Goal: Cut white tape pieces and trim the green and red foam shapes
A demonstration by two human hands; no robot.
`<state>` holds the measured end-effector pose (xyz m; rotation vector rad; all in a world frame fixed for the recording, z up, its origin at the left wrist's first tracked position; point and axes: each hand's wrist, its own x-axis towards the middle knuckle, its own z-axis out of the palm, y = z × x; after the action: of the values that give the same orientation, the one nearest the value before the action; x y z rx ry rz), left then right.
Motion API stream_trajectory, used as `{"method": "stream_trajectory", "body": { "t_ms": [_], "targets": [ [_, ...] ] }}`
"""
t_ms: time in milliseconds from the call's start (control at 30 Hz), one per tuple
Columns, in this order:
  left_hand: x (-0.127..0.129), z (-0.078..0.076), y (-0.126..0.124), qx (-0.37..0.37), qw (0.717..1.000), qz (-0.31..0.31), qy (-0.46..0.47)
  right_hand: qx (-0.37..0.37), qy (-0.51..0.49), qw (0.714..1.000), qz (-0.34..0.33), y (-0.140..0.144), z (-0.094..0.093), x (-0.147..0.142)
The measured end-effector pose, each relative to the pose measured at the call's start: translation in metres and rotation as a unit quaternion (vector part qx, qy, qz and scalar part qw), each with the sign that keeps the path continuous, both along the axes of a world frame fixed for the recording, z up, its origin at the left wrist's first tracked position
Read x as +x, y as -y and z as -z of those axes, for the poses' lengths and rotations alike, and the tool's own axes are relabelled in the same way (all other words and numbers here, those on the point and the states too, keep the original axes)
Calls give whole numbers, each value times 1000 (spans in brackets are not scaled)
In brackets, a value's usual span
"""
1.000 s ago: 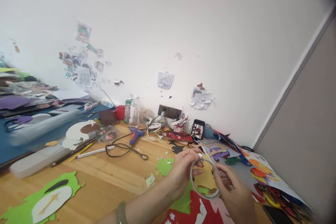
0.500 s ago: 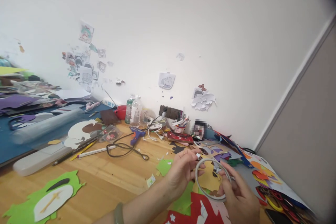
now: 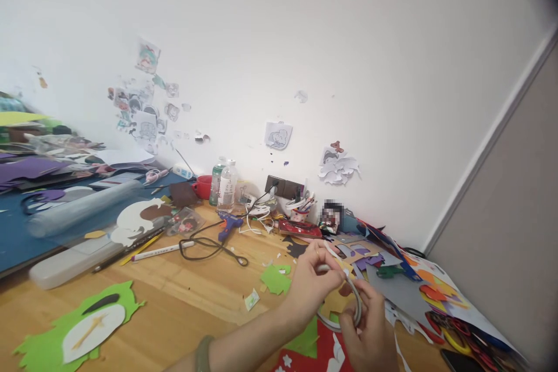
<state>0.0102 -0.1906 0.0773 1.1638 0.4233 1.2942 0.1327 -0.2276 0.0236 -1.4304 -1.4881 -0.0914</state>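
Note:
A narrow roll of tape (image 3: 360,306), seen as a thin white ring, is tilted in front of me above the table. My right hand (image 3: 370,325) is closed around its lower right side, thumb inside the ring. At its upper left, my left hand (image 3: 320,273) has thumb and fingers pinched together against the ring; fingertip detail is partly hidden. A tiny white bit (image 3: 346,273) shows close by those fingers. Below the hands lie red felt (image 3: 320,351) with white star and wing shapes, and green felt (image 3: 305,340).
To the left lie a green felt shape (image 3: 47,331), a pen (image 3: 161,251) and a pencil case (image 3: 61,267). A blue glue gun (image 3: 227,225) with its cord, bottles (image 3: 226,186) and a pen cup (image 3: 300,212) stand toward the wall. Scissors (image 3: 455,340) and coloured scraps lie right.
The roll of tape has tilted and shifted slightly left with my right hand. My left hand has moved right from beside the roll onto its upper edge. The view turned slightly.

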Motion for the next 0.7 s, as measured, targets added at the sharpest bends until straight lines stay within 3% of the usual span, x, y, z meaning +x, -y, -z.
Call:
{"method": "stream_trajectory", "body": {
  "t_ms": [200, 367, 467, 567, 633, 700],
  "targets": [
    [-3, -9, 3, 31, 998, 55, -16, -19, 46, 998, -29, 1, -2, 1],
    [-13, -8, -3, 76, 993, 76, -37, -10, -35, 998, -41, 7, -11, -1],
    [-14, -2, -3, 17, 992, 123, 16, 1, -99, 995, -31, 9, -16, -1],
    [-10, 7, 0, -89, 977, 164, 108, 24, -164, 986, 0, 8, -17, -1],
    [-7, 12, 1, -165, 958, 165, 164, 25, -185, 982, 14, 8, -16, -2],
    [-4, 14, 1, -224, 947, 126, 193, 13, -188, 982, 9, 10, -14, -3]
  ]
}}
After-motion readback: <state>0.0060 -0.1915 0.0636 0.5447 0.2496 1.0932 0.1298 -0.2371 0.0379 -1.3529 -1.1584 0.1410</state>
